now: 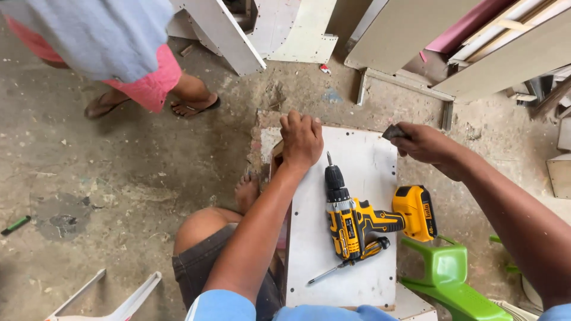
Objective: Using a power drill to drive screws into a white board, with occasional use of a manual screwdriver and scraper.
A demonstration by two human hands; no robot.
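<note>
- My left hand (pixel 301 140): fingers curled and pressed together over the far left corner of the white board (pixel 351 261), knuckles up, gripping that edge.
- My right hand (pixel 423 144): raised at the far right corner of the board, fingers closed, pinching a small dark grey block (pixel 393 132) at the fingertips.
- White board: lies flat in front of me, long side running away from me, with small screw holes along its edges; the left edge hangs just above my bare knee (pixel 199 229).
- Drill (pixel 357 217): yellow and black, cordless, lying on its side on the board, bit pointing away from me, battery end reaching past the right edge; neither hand touches it.
- Screwdriver (pixel 351 260): yellow and black handle, lying slantwise on the board, touching the drill's grip.
- Green plastic stool (pixel 449 276): beside the board on the right, near the drill's battery.
- Concrete floor (pixel 119 178): dusty, with a green marker (pixel 15 225) well off to the left.
- Another person: sandalled feet (pixel 193 106) and pink shorts at the far left, well apart from my hands.
</note>
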